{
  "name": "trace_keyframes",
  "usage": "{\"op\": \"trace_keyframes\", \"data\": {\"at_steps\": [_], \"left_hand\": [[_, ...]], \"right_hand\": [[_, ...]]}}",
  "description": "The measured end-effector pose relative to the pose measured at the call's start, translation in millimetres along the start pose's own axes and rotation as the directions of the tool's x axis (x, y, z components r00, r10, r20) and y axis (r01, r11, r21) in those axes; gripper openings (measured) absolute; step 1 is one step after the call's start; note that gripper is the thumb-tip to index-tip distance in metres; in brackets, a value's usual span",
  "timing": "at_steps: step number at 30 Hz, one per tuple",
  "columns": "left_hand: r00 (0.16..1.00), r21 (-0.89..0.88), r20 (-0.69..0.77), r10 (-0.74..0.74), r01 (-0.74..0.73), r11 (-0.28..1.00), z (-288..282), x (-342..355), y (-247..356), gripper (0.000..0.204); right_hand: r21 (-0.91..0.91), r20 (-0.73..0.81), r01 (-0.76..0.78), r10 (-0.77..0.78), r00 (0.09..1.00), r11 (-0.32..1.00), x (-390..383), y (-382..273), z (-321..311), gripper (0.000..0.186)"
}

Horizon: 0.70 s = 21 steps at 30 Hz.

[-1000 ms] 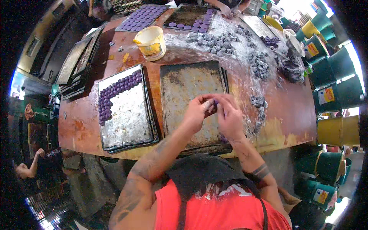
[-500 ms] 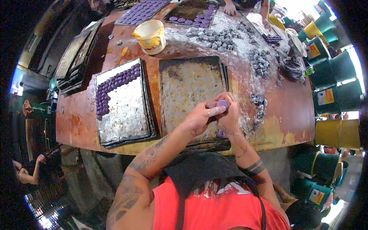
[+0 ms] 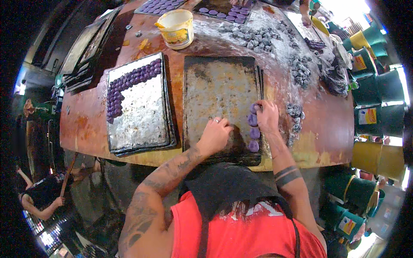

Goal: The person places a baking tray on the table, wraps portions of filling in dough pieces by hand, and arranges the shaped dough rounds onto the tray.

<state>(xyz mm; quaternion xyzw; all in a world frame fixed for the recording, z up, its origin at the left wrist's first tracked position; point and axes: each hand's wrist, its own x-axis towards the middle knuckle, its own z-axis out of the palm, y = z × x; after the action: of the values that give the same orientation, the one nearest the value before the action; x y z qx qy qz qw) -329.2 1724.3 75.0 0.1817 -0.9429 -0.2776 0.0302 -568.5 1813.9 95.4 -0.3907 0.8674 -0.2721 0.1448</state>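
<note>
A dark, worn baking tray lies in front of me on a stack of similar trays. Along its right edge runs a column of flattened purple dough pieces. At the far end of that column, my right hand pinches a purple dough disc at the tray's surface. Over the tray's near middle is my left hand, fingers curled inward. Whatever its fingers may hold is hidden.
To the left, another tray stack carries small dark purple dough balls. A yellow-and-white bucket stands beyond. Floured dough lumps spread across the far right. Another person's hand is at a far tray with purple discs.
My hands were together around a purple disc and are now apart. The right has brought a disc to the tray's right edge; the left has moved leftward. The view has shifted slightly.
</note>
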Motion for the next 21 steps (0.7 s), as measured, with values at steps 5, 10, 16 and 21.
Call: {"op": "trace_keyframes", "data": {"at_steps": [5, 10, 16, 21], "left_hand": [[0.976, -0.061, -0.216, -0.012, -0.001, 0.998, 18, -31, -28, 0.020], [0.946, -0.022, -0.325, 0.004, -0.012, 1.000, 6, -25, -12, 0.015], [0.989, 0.179, -0.078, 0.122, -0.106, 0.978, 30, -9, -33, 0.014], [0.847, -0.082, -0.514, -0.138, 0.112, 0.990, -36, -64, -69, 0.018]], "right_hand": [[-0.341, -0.177, 0.226, -0.298, 0.938, 0.913, -24, -8, 24, 0.054], [-0.416, 0.052, 0.506, -0.535, 0.843, 0.756, -29, 7, 33, 0.051], [-0.177, -0.043, 0.496, -0.511, 0.859, 0.850, 0, -15, -9, 0.034], [-0.380, -0.053, 0.135, -0.167, 0.985, 0.915, -26, 53, -38, 0.042]]}}
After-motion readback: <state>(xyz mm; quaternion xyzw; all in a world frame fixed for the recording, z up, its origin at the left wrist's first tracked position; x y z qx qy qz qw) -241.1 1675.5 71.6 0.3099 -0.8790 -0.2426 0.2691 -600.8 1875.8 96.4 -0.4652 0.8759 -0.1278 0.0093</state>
